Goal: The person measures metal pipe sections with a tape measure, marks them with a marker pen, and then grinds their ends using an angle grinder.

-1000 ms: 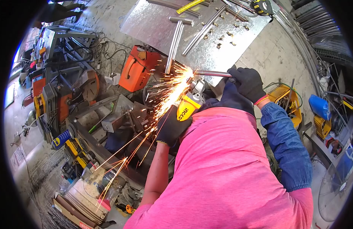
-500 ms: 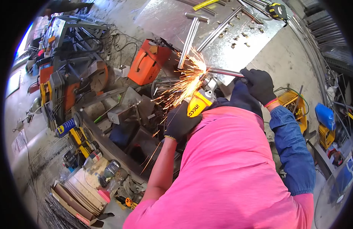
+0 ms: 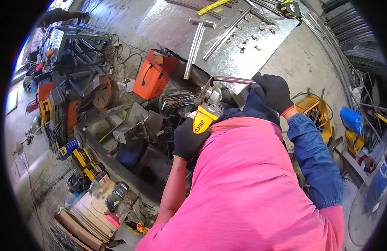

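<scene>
My left hand (image 3: 188, 138), in a dark glove, is wrapped round the body of a yellow angle grinder (image 3: 204, 119). The grinder's disc end is beside the left end of a thin metal tube (image 3: 235, 79); whether they touch is unclear. No sparks show. In a dark glove too, my right hand (image 3: 275, 91) is closed on the tube's right end, over my dark-clothed leg. Beyond the tube, a shiny metal sheet (image 3: 260, 54) carries longer tubes (image 3: 227, 35) and several small metal pieces (image 3: 242, 50).
An orange machine (image 3: 153, 75) stands left of the sheet. A tape measure (image 3: 290, 9) lies at the top right. Yellow crates (image 3: 316, 115) and a blue item (image 3: 351, 120) are on the right. Tools and a blue spray can (image 3: 68, 149) are at left; part of a person (image 3: 63, 16) shows far off.
The spray of sparks at the grinder has stopped. The grinder's head now shows clearly, tilted more upright. The whole view has shifted slightly; both hands keep their holds.
</scene>
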### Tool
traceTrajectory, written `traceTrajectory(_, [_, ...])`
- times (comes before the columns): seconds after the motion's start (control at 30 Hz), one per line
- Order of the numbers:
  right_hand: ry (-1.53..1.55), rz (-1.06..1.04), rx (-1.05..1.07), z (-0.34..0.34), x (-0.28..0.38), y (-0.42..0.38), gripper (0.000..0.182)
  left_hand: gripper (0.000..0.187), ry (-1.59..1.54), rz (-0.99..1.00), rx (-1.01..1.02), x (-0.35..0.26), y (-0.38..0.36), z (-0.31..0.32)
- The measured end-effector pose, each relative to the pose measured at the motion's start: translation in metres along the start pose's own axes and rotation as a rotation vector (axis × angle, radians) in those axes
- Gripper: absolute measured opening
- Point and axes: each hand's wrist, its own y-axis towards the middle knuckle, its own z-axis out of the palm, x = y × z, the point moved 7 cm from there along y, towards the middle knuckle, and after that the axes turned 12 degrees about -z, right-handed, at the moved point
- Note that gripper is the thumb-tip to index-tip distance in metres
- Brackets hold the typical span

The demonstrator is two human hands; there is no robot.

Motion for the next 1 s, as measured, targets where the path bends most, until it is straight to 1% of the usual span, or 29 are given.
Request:
traceTrajectory(0.07, [-0.009, 0.033, 0.026, 0.002, -0.002, 0.000, 0.028, 0.066, 0.001, 0.015, -0.008, -0.003, -0.001, -0.002])
traceTrajectory(0.17, [-0.025, -0.003, -0.039, 0.003, -0.003, 0.002, 0.027, 0.065, 0.019, 0.048, -0.017, -0.005, 0.000, -0.004])
traceTrajectory(0.23, [0.060, 0.073, 0.003, 0.004, -0.008, 0.004, 0.027, 0.065, 0.037, 0.071, -0.014, -0.006, 0.000, -0.003])
traceTrajectory(0.33, [0.107, 0.092, 0.029, 0.006, -0.012, 0.003, 0.025, 0.067, 0.044, 0.087, -0.020, -0.007, 0.000, -0.004])
traceTrajectory(0.53, [0.121, 0.144, 0.129, 0.008, -0.015, 0.005, 0.029, 0.067, 0.061, 0.076, -0.017, -0.010, 0.000, -0.005])
traceTrajectory(0.63, [0.097, 0.156, 0.171, 0.004, -0.013, 0.008, 0.032, 0.071, 0.090, 0.061, -0.018, -0.008, 0.003, -0.004])
traceTrajectory(0.93, [0.093, 0.127, 0.165, -0.002, -0.009, 0.014, 0.031, 0.068, 0.090, 0.110, -0.027, -0.017, 0.004, -0.005])
traceTrajectory(1.0, [0.096, 0.154, 0.184, 0.000, -0.010, 0.014, 0.031, 0.067, 0.119, 0.115, -0.040, -0.017, 0.006, -0.005])
